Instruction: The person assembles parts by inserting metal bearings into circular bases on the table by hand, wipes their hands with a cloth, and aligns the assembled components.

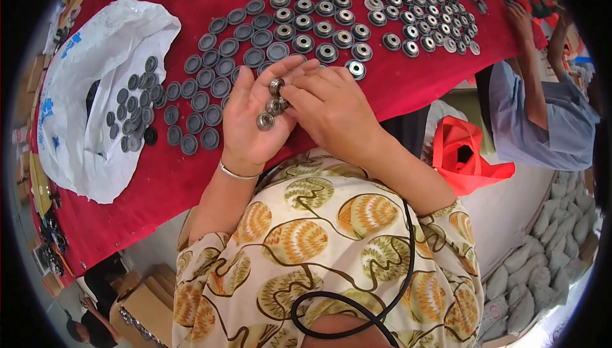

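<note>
My left hand (250, 118) is turned palm up over my side of the table, with its thumb spread away from the other fingers. A few small, shiny metal bearings (265, 121) sit on my palm and by the start of my fingers. My right hand (341, 112) reaches across from the other side, fingers bent and close together, with the tips right at the bearings. I cannot tell if those tips are pinching one, because my right hand hides part of it. A thin silver bracelet (239, 173) goes around my left wrist. Just past my hands, on the red cloth (162, 185), lie rows of round grey caps (204, 78) with nothing set in them. Next to those, a bit to the right, are grey caps with metal middles (303, 43). Farther right is one more big bunch of metal-middled caps (410, 31), packed close. On my left there is a white plastic bag (105, 36) laid flat, with a heap of dark grey caps (132, 102) on it and spilling onto the cloth. Over on my right is another person in a blue-grey shirt (542, 122), and a bright red bag (449, 157) is between us.
</note>
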`<state>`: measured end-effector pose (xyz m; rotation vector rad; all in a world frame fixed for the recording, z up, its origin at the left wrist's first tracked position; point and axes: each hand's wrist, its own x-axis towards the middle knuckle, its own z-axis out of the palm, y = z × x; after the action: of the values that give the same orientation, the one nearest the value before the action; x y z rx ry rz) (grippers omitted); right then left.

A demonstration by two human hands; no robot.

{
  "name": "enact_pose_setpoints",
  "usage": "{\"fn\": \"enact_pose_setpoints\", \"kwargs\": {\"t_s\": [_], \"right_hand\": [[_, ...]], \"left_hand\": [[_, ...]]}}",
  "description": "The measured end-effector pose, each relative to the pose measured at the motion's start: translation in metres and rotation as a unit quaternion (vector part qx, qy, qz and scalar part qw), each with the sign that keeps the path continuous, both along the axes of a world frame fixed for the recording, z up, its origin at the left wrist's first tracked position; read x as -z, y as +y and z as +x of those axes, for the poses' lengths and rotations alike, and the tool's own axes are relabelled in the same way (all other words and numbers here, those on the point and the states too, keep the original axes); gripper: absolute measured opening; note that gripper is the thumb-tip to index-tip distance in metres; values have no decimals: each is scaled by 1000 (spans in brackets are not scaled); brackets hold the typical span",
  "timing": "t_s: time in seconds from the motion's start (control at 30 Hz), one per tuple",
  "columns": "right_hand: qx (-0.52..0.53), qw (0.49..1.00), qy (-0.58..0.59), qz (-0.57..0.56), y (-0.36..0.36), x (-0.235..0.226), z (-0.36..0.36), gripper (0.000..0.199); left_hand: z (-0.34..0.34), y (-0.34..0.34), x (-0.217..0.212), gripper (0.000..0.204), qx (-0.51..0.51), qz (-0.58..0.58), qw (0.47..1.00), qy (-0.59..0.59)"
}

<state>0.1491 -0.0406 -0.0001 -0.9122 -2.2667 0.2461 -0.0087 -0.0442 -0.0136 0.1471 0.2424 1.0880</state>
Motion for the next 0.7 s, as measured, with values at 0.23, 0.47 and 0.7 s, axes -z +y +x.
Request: {"fn": "enact_pose_setpoints", "kwargs": {"t_s": [0.23,0.47,0.7], "right_hand": [[13,998,67,-11,12,-7,21,33],[62,995,-67,-42,0,-5,39,29],[61,992,-105,-24,0,3,34,30]], "left_hand": [[-4,1,-1,63,-14,-18,999,-29],[-12,5,5,54,-128,0,992,-9],[-13,5,7,55,-122,-1,992,-9]]}}
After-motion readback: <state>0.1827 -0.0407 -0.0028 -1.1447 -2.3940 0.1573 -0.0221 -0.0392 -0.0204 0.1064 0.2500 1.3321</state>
